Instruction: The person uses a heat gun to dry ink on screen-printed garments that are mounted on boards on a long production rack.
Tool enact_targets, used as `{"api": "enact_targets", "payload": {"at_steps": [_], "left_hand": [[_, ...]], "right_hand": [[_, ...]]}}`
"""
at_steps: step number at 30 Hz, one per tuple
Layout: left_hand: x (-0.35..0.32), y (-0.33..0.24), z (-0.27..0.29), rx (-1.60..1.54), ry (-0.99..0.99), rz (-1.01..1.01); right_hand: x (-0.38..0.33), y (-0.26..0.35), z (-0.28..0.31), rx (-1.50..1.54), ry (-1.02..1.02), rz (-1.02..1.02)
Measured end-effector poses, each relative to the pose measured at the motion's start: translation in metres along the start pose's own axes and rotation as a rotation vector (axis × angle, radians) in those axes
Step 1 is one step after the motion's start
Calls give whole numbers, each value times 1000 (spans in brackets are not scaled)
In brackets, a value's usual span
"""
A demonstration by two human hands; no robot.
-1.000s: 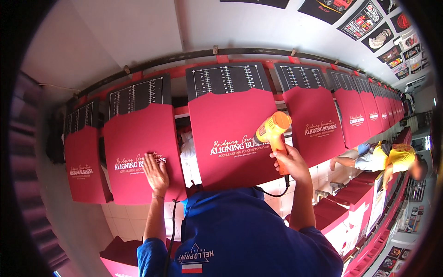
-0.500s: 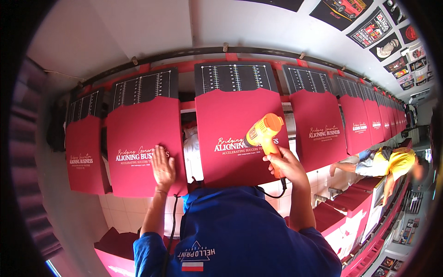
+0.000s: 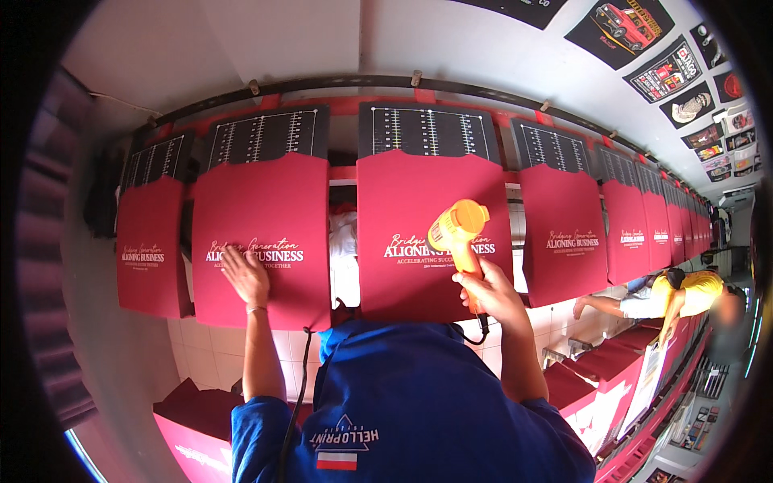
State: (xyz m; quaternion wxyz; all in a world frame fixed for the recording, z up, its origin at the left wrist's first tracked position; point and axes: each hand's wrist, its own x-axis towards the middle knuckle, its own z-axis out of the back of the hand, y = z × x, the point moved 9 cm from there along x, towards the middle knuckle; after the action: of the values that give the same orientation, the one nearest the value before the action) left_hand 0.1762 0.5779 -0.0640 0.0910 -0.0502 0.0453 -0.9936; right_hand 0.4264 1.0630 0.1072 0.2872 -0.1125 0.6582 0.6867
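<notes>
My right hand [image 3: 493,294] is wrapped round the handle of a yellow-orange heat gun [image 3: 456,233]. The gun hangs over the white print on a red T-shirt [image 3: 435,193] stretched on a board in front of me, and hides part of the lettering. Flat and with fingers spread, my left hand [image 3: 248,275] lies on or just over the print of the neighbouring red T-shirt [image 3: 262,189] to the left. Whether its palm touches the cloth cannot be told from above. A dark cord [image 3: 483,330] runs down from the gun's handle.
More boards with red shirts, such as one at the right [image 3: 561,233], line a long rack with a dark rail [image 3: 338,83]. Another row of red shirts [image 3: 197,419] stands behind me. At the far right a person in a yellow shirt [image 3: 694,291] bends over that row.
My left hand has slid left across the lettering of its shirt. The heat gun has shifted slightly left relative to the middle shirt's print. My view has turned a little.
</notes>
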Motion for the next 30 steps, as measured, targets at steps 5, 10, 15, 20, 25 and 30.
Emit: {"api": "enact_targets", "payload": {"at_steps": [5,10,15,20,25,30], "left_hand": [[-51,-77,15,-79,63,-323],[-4,-9,13,-34,-38,-93],[7,-11,13,-17,-58,-24],[-37,-74,17,-88,49,-147],[-94,-129,32,-182,87,-548],[-25,-39,14,-25,63,-203]], "right_hand": [[4,-2,-4,1,62,-72],[13,-1,-11,16,116,-85],[14,5,-20,98,21,70],[18,1,-26,33,128,-73],[24,5,-34,16,126,-47],[21,23,-47,78,107,15]]}}
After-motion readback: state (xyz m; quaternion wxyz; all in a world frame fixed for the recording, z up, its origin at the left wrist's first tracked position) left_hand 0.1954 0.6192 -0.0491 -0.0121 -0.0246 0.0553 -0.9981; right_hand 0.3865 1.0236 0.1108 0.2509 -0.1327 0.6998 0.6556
